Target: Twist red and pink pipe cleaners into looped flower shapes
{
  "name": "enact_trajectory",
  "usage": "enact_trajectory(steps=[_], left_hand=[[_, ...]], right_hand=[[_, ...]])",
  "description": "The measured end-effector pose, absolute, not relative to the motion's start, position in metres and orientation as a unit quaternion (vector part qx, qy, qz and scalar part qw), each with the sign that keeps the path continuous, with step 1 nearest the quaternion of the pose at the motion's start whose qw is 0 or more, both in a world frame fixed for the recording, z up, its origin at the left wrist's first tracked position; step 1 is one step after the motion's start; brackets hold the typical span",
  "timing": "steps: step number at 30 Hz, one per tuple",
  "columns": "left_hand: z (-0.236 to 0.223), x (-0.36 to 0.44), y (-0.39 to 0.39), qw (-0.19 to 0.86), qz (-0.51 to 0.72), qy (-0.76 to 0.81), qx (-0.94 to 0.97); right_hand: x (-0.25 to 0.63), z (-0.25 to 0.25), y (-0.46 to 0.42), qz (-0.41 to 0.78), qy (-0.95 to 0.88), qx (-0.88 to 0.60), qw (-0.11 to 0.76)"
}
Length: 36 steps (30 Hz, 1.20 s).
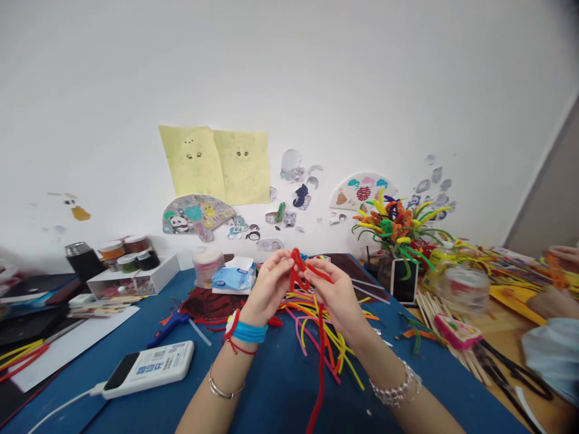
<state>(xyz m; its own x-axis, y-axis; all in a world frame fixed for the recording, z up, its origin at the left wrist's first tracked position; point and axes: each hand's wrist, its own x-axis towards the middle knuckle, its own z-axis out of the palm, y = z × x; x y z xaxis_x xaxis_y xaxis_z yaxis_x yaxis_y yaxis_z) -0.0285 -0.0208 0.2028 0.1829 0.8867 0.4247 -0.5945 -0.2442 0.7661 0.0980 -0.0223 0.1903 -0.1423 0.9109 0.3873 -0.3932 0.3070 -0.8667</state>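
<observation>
Both my hands are raised over the middle of the blue table, pinching a red pipe cleaner that is bent into loops at its upper part. My left hand is closed on the left side of the loops. Fingers of my right hand grip the right side, close to the left fingertips. One long end of the red pipe cleaner hangs down past my right hand toward the bottom of the view. Loose yellow, orange and pink pipe cleaners lie on the table beneath and behind my hands.
A white power bank with a cable and a blue glue gun lie at left. Behind stands a tissue pack. To the right are a pipe-cleaner bouquet, a phone, wooden sticks, scissors and another person's hand.
</observation>
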Motion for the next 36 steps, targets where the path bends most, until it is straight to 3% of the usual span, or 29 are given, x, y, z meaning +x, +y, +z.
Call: enact_trajectory(steps=[3,10,17,23,32,36], left_hand=[[0.202,-0.03,-0.021,0.567,0.626,0.178,0.505],[0.208,-0.033,-0.031,0.389,0.603,0.297,0.63],[0.207,-0.026,-0.033,0.304,0.621,0.342,0.636],[0.202,-0.025,-0.027,0.363,0.581,0.33,0.649],[0.199,-0.031,-0.019,0.481,0.525,0.287,0.641],[0.198,-0.029,-0.018,0.451,0.554,0.302,0.631]], right_hand=[[0.1,0.19,-0.022,0.48,-0.577,-0.248,0.612],[0.105,0.193,-0.021,0.387,-0.666,-0.266,0.58],[0.109,0.2,-0.023,0.416,-0.667,-0.256,0.563],[0.11,0.198,-0.016,0.413,-0.654,-0.247,0.584],[0.126,0.202,-0.012,0.492,-0.63,-0.278,0.533],[0.125,0.201,-0.012,0.463,-0.646,-0.25,0.553]])
